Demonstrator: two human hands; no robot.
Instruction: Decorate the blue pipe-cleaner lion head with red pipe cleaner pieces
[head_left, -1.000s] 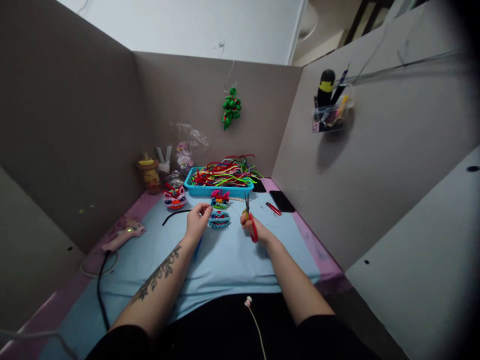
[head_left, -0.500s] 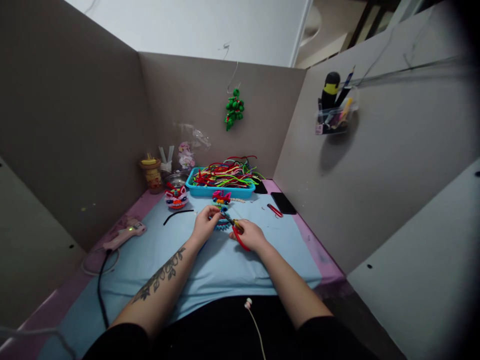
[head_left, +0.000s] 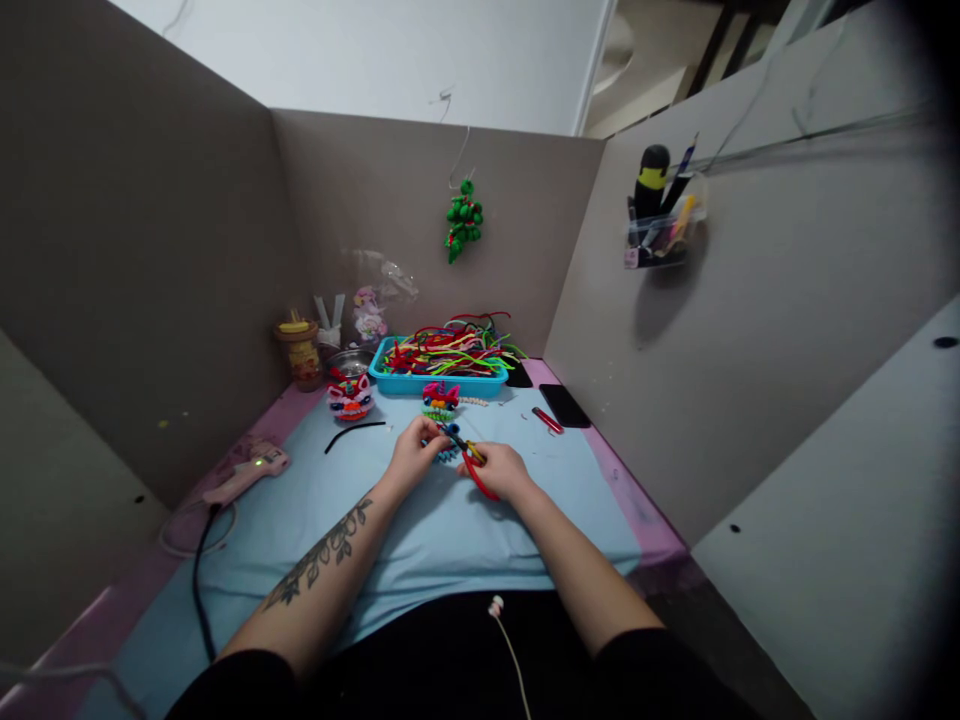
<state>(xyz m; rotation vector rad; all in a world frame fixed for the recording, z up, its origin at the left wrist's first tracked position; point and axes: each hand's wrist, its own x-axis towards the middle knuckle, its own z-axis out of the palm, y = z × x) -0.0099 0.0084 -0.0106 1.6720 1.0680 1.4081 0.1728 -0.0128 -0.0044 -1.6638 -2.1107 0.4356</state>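
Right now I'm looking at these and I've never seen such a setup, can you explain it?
There's no machine: this is a person working bare-handed, filmed by a single camera on their head, looking forward and down. The right hand holds red-handled scissors. The left hand is beside their tips; what its fingers pinch is mostly hidden. On the table around them are a pink animal-head figure, a blue tray of colourful strands, a black phone and a pink glue gun.

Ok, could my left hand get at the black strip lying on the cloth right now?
Probably yes: the black strip lies close beside your left hand, with nothing sizeable between, though its fingers seem busy near the red-handled scissors.
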